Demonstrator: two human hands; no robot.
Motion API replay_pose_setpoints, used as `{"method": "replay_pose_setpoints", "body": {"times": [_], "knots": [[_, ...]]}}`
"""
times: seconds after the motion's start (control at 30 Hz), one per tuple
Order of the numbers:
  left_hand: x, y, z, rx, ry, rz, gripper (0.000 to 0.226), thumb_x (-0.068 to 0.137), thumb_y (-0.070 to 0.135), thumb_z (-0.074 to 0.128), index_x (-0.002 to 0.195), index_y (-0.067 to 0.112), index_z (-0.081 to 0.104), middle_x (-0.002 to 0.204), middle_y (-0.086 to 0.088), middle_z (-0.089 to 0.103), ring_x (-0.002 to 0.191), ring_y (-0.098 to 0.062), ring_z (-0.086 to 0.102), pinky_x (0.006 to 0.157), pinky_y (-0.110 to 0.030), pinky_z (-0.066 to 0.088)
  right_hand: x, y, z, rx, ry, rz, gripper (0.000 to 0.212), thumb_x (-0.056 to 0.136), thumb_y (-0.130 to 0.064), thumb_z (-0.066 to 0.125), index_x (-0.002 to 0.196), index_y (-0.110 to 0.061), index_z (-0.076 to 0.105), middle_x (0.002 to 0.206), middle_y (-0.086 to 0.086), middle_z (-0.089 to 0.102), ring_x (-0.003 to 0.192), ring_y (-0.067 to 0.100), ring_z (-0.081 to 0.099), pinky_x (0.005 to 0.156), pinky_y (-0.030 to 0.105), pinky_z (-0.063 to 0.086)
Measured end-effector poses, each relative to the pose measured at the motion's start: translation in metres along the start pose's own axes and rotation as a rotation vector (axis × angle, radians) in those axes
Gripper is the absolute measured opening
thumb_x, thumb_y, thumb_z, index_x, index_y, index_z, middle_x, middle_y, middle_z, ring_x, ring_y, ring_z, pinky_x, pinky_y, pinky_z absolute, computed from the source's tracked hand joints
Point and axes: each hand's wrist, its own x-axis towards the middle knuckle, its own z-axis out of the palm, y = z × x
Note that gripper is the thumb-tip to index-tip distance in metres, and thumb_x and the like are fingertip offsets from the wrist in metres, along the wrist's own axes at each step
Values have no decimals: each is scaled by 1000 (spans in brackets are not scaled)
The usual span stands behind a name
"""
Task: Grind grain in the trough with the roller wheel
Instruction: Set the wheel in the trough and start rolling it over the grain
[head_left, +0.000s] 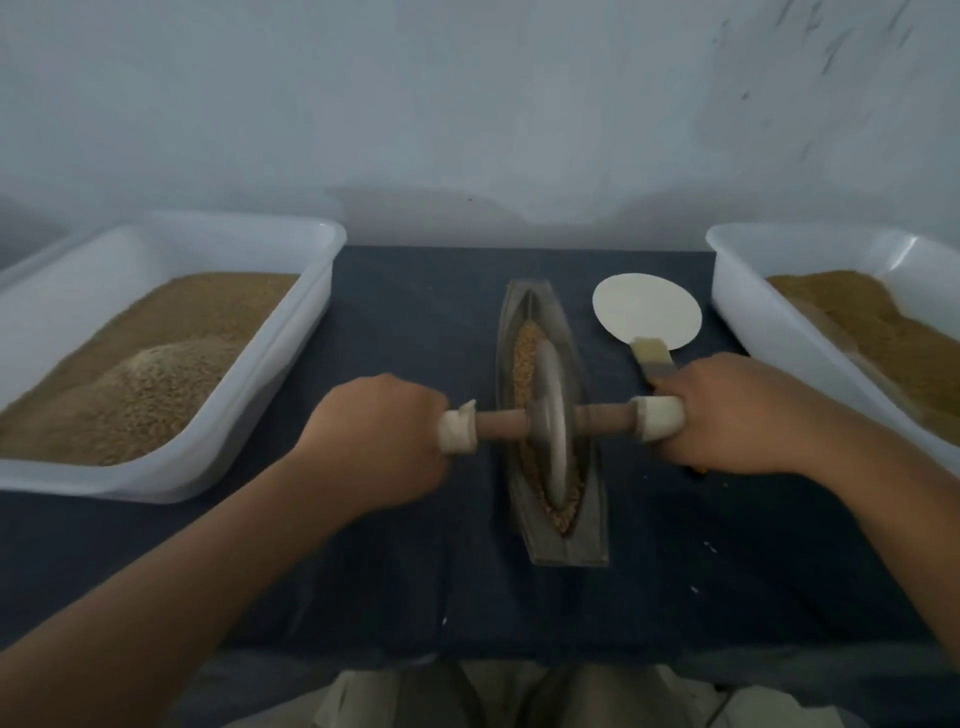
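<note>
Head camera looks down at a dark table (415, 312) by a pale wall (467, 130). A long, boat-shaped trough (569, 545) lies in the middle of the table, pointing away from the person, with brown grain (524, 358) in its groove. The roller wheel (551, 431) stands on its edge in the groove, near the middle, on top of the grain. A wooden rod (498, 423) goes through the wheel — its two ends are wrapped in white. The left hand (382, 441) is curled tight round the left end, and the right hand (727, 415) is curled tight round the right end. A white round paddle (647, 312) lies just right of the trough — its handle runs under the right hand. The left tub (291, 374) and the right tub (753, 322), both white, sit at the sides with brown grain heaped inside.
</note>
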Motion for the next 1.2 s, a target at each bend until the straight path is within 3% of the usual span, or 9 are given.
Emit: {"method": "replay_pose_setpoints", "body": {"times": [0.13, 0.3, 0.43, 0.53, 0.67, 0.8, 0.9, 1.07, 1.2], "knots": [[28, -1, 11, 11, 60, -45, 34, 87, 56, 49, 66, 29, 53, 60, 10, 55, 52, -12, 52, 47, -27, 32, 34, -3, 13, -92, 142, 49, 24, 78, -52, 67, 67, -31, 62, 62, -8, 62, 60, 8, 59, 55, 33, 52], [113, -5, 10, 21, 90, -136, 36, 86, 55, 49, 68, 25, 57, 72, 4, 61, 65, -23, 60, 59, -33, 45, 91, -6, 11, -76, 422, 145, 33, 85, -48, 62, 61, -25, 55, 62, -5, 57, 57, 17, 53, 54, 33, 49], [97, -5, 4, 1, 1, -57, 34, 84, 54, 51, 68, 25, 58, 71, 5, 62, 61, -17, 57, 57, -32, 45, 80, -2, -1, -22, 114, 114, 24, 85, -44, 61, 67, -27, 63, 72, -3, 65, 66, 15, 59, 57, 32, 45], [47, -9, 5, -6, -68, 34, 26, 77, 53, 55, 67, 30, 57, 63, 9, 58, 56, -9, 56, 48, -27, 37, 35, 4, -1, 37, -79, 51, 20, 67, -49, 65, 69, -29, 65, 65, -6, 66, 61, 10, 63, 52, 32, 46], [29, -12, 12, -24, -52, 32, 29, 78, 55, 55, 64, 31, 54, 58, 11, 56, 51, -8, 54, 46, -25, 33, 26, 4, -1, 58, -95, 8, 23, 64, -53, 67, 70, -31, 65, 64, -7, 67, 61, 9, 64, 53, 34, 50], [86, -7, 18, 25, 62, -116, 33, 85, 53, 55, 66, 25, 56, 67, 8, 59, 58, -17, 57, 52, -29, 40, 79, 1, 1, -35, 183, 50, 23, 80, -46, 69, 65, -29, 64, 64, -8, 62, 62, 11, 58, 50, 29, 37], [122, -6, 9, 28, 89, -154, 31, 78, 53, 57, 68, 23, 53, 78, 2, 65, 70, -27, 64, 61, -33, 46, 108, -3, -5, -52, 273, 127, 25, 82, -43, 60, 65, -25, 61, 63, -4, 61, 59, 16, 57, 51, 30, 39], [83, -6, -1, 7, -54, -25, 25, 81, 47, 60, 69, 26, 57, 72, 7, 63, 63, -17, 59, 56, -30, 44, 73, 5, -3, 24, -39, 101, 15, 76, -41, 68, 73, -26, 69, 70, -3, 68, 65, 12, 64, 56, 33, 49], [27, -6, -3, 78, -30, 91, 25, 77, 53, 59, 66, 32, 54, 59, 11, 55, 53, -7, 52, 46, -24, 31, 20, 8, 1, 180, -226, 26, 37, 52, -57, 64, 80, -32, 63, 72, -7, 69, 62, 4, 66, 52, 30, 44]]}}
